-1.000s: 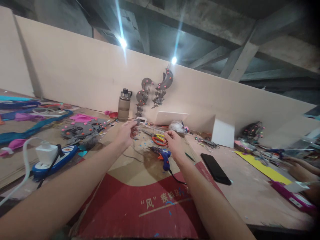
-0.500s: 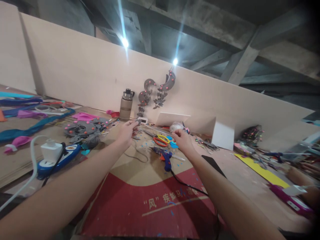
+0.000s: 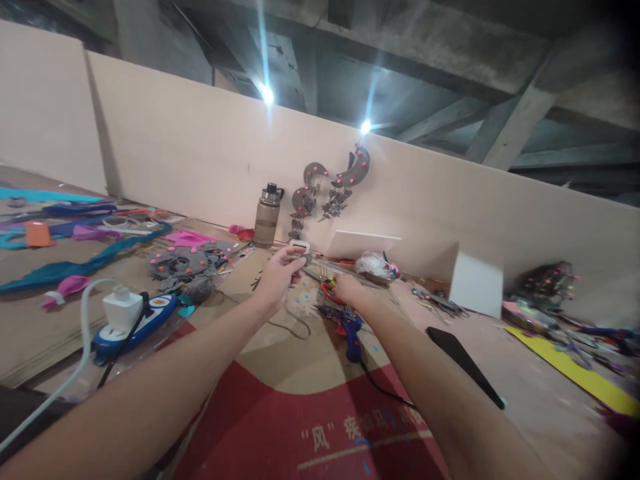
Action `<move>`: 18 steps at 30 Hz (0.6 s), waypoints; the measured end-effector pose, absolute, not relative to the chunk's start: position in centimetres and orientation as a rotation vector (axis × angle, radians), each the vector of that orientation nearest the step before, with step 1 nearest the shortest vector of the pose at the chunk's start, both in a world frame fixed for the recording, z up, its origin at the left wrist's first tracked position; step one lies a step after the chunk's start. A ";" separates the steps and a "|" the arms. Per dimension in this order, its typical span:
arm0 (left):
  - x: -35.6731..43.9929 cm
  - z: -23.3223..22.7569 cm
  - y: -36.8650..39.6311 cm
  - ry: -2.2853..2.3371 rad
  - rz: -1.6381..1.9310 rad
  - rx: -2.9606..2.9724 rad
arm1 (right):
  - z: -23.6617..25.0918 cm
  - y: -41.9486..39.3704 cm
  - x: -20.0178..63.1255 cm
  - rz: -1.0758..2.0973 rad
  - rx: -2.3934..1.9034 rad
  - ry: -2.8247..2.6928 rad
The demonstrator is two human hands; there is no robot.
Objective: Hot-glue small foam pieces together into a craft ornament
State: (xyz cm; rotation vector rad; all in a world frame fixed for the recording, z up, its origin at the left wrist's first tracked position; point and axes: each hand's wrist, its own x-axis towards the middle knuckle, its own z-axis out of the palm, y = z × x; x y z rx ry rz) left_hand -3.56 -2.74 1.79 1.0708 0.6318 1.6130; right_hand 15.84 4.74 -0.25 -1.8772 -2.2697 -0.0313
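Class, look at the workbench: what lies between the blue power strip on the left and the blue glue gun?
In the head view, the person's left forearm crosses between the power strip and glue gun, above bare brown cardboard.

Red cardboard printed with quoted "风".

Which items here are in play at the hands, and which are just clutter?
In play:
- left hand, pinching a small grey piece
- right hand, down by the scissors
- glue gun, just below the right hand

Lying about:
- bottle
- phone
- power strip
- grey felt pieces
- yellow sheet
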 end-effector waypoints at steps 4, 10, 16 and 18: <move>-3.1 1.9 -3.1 0.565 1.549 1.086 | -1.3 5.5 15.1 -0.048 -1.851 -2.312; -2.9 2.1 -3.0 0.485 1.461 0.901 | -0.4 5.2 15.3 -0.122 -1.833 -2.225; -3.1 2.3 -2.7 0.464 1.420 0.765 | 2.4 2.5 17.0 -0.106 -1.680 -2.001; -3.2 2.1 -2.4 0.463 1.425 0.758 | 2.7 0.8 17.3 0.041 -1.518 -1.923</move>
